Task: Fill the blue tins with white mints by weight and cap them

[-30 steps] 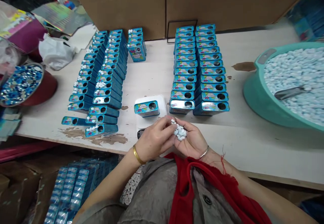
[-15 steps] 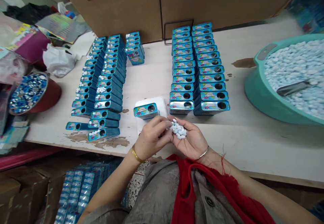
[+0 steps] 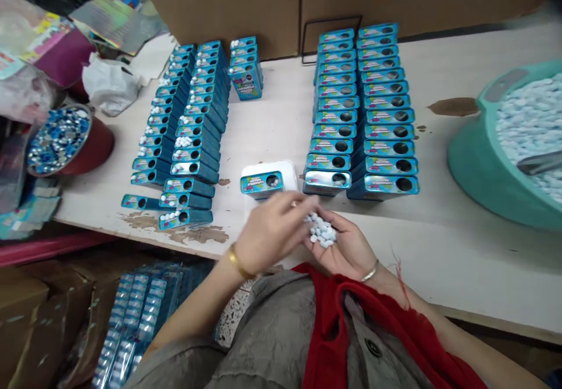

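My right hand (image 3: 353,251), palm up and cupped, holds a small heap of pale blue and white candies (image 3: 324,231). Over the heap's left edge reaches my left hand (image 3: 274,225), wearing a gold bangle. Its fingers are bent and smeared by motion, so whether they grip a candy is unclear. Just beyond the left hand, a blue candy tin (image 3: 262,184) with a round hole in its top stands on a small white scale-like pad (image 3: 287,172). Something pale shows inside that hole.
On the left, rows of blue tins (image 3: 193,154) carry white candies on top. More tins (image 3: 386,131) stand in two columns at centre right. A teal tub (image 3: 474,172) of candies with a metal scoop (image 3: 540,163) is far right; a red bowl (image 3: 99,143) of shiny lids stands left.
The view has shifted, so the tub sits further right. My left hand's fingers have moved from a pinch at the heap's edge to a looser, blurred pose over it. My right hand stays cupped.
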`<action>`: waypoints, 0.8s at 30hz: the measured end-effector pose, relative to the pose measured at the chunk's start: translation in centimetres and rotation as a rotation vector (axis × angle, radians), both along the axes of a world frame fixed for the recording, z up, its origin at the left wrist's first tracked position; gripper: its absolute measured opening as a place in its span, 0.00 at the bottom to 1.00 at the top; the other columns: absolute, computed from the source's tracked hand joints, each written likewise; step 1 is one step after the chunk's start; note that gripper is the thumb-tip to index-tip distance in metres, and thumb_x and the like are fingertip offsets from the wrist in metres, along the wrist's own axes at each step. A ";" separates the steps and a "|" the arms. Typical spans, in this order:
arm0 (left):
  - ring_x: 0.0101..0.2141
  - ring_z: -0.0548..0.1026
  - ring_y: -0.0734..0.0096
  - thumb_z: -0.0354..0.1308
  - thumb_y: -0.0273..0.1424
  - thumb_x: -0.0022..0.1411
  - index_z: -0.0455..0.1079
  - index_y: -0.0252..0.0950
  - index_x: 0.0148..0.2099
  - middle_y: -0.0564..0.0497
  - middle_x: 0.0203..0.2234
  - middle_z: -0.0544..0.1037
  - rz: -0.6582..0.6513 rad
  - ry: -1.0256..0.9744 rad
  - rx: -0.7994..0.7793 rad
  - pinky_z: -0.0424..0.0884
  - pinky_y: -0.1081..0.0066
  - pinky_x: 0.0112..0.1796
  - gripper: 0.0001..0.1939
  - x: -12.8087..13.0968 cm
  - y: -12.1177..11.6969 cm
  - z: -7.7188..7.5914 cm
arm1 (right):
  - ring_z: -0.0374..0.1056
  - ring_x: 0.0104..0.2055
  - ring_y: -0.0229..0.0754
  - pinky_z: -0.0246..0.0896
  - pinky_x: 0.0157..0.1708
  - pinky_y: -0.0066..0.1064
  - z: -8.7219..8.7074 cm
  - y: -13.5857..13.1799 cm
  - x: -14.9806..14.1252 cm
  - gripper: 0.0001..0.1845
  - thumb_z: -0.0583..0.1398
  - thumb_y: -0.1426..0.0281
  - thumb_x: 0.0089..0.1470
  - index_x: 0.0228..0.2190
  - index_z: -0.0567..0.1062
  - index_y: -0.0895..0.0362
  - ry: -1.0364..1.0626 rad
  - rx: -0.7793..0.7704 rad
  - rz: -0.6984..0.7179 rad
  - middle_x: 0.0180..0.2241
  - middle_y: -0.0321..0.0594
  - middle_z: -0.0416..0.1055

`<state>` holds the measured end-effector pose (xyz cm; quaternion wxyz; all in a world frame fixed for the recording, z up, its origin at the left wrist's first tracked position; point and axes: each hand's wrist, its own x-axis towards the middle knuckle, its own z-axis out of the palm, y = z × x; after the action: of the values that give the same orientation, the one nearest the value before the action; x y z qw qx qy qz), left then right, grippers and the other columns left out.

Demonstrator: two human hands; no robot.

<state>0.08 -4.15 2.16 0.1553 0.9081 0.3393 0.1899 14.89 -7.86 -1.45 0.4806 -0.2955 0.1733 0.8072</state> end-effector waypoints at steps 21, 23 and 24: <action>0.35 0.70 0.72 0.47 0.28 0.65 0.66 0.34 0.36 0.47 0.37 0.69 -0.085 0.117 -0.157 0.71 0.73 0.34 0.08 2.1 -4.3 -4.5 | 0.75 0.33 0.36 0.73 0.40 0.28 -2.0 -3.6 1.6 0.11 0.53 0.77 0.56 0.32 0.76 0.61 -0.102 -0.080 0.096 0.31 0.40 0.79; 0.36 0.70 0.72 0.47 0.27 0.64 0.66 0.33 0.35 0.46 0.37 0.69 -0.087 0.013 -0.199 0.71 0.73 0.35 0.08 1.7 -3.7 -4.1 | 0.75 0.34 0.36 0.73 0.40 0.29 -2.0 -3.3 1.4 0.11 0.53 0.77 0.56 0.33 0.76 0.60 -0.083 -0.051 0.104 0.32 0.40 0.79; 0.37 0.71 0.73 0.47 0.26 0.64 0.66 0.33 0.35 0.46 0.37 0.70 -0.080 -0.065 -0.227 0.71 0.73 0.37 0.07 1.4 -3.3 -3.7 | 0.75 0.34 0.36 0.73 0.40 0.29 -1.9 -2.9 1.2 0.11 0.53 0.77 0.56 0.34 0.76 0.60 -0.072 -0.038 0.095 0.32 0.40 0.79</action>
<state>1.46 -7.44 -1.55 0.2754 0.8910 0.3167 0.1733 16.10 -10.80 -3.34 0.4420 -0.3412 0.1568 0.8146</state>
